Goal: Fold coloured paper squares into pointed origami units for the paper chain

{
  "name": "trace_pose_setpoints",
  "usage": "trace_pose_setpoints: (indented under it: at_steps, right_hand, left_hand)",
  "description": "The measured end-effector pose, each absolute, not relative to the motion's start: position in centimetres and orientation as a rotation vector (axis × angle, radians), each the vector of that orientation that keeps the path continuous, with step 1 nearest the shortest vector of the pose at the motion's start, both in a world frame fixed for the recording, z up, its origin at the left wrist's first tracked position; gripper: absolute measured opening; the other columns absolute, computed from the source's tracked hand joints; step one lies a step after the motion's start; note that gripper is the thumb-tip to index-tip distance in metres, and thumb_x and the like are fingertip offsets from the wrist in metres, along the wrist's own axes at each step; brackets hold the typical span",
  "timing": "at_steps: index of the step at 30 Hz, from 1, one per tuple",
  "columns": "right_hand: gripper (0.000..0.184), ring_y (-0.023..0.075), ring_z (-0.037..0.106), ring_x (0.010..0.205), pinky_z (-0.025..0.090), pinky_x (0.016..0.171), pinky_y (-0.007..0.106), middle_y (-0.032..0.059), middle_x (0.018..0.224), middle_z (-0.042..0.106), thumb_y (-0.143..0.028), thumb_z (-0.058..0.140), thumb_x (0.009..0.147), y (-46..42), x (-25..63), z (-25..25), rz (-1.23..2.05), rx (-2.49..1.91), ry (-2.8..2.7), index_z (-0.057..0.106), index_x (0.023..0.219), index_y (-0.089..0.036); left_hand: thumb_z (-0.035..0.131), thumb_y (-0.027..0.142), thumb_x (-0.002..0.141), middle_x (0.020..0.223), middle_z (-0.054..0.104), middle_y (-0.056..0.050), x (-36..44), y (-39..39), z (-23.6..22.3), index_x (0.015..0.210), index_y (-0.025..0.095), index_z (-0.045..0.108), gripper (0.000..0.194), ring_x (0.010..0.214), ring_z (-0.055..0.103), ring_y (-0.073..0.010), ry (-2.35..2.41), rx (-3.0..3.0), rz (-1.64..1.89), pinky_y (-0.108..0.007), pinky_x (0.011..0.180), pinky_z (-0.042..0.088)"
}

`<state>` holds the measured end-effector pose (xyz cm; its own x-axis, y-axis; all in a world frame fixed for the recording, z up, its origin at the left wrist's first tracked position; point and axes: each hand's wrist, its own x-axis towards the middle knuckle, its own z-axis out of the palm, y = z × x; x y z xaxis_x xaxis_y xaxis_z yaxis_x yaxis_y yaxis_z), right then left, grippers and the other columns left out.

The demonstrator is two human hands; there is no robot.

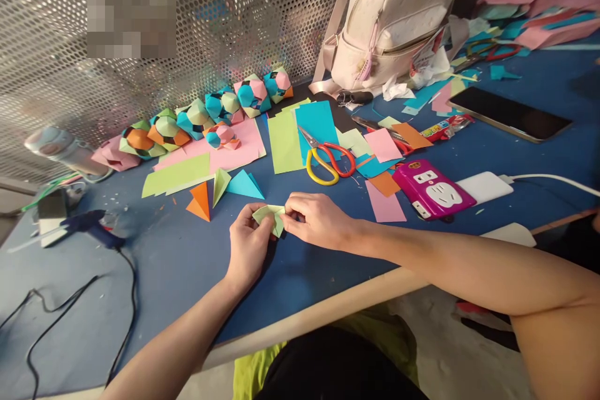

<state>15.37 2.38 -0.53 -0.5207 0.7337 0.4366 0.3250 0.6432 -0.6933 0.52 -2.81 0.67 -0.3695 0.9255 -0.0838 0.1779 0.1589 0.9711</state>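
Observation:
A small folded piece of light green paper (276,222) is held between my two hands, just above the blue tabletop. My left hand (250,234) grips its left side, the thumb lying across the front. At the upper right corner, the fingertips of my right hand (312,217) pinch the paper. Beyond my left hand lie folded paper pieces: an orange one (200,200), a light green one (220,185) and a blue one (246,184). Scissors (328,159) with one yellow and one red handle rest on a blue sheet (319,122) and green sheets (285,140).
Several multicoloured paper balls (192,117) line the perforated metal panel (225,19). A glue gun (94,225) with a black cord lies at left, near a bottle (65,150). To the right are a magenta power socket (431,190), a phone (510,112) and a white backpack (394,19).

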Motion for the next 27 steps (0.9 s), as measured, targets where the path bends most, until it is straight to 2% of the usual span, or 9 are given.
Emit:
trace_pose_setpoints:
  at_steps: [7,18,27]
  right_hand:
    - [0.023,0.0094,0.042,0.057,0.032,0.056,0.022,-0.0017,0.064,0.046,-0.020,0.048,0.086,2.51,15.45,-0.52,0.762,-0.769,-2.118,0.042,0.064,-0.019]
    - [0.028,0.0105,0.040,0.056,0.033,0.058,0.023,-0.0022,0.060,0.045,-0.021,0.046,0.091,2.72,15.24,-1.19,0.609,-0.691,-2.164,0.043,0.064,-0.020]
    - [0.030,0.0098,0.039,0.055,0.034,0.057,0.024,-0.0033,0.059,0.044,-0.023,0.046,0.093,2.54,15.32,-1.35,0.627,-0.647,-2.178,0.043,0.063,-0.019]
  left_hand:
    - [0.061,0.024,0.069,0.057,0.052,0.006,1.05,-3.15,1.32,0.076,0.019,0.058,0.010,0.050,0.046,-0.0093,1.724,1.153,1.232,-0.020,0.048,0.038]
    - [0.055,0.023,0.072,0.058,0.048,0.006,0.69,-3.21,0.66,0.075,0.019,0.054,0.006,0.052,0.041,-0.0091,1.647,1.206,1.168,-0.021,0.050,0.035]
    - [0.054,0.020,0.070,0.060,0.051,0.005,0.36,-3.35,0.75,0.078,0.019,0.058,0.009,0.053,0.044,-0.0100,1.589,1.173,1.142,-0.021,0.051,0.036]
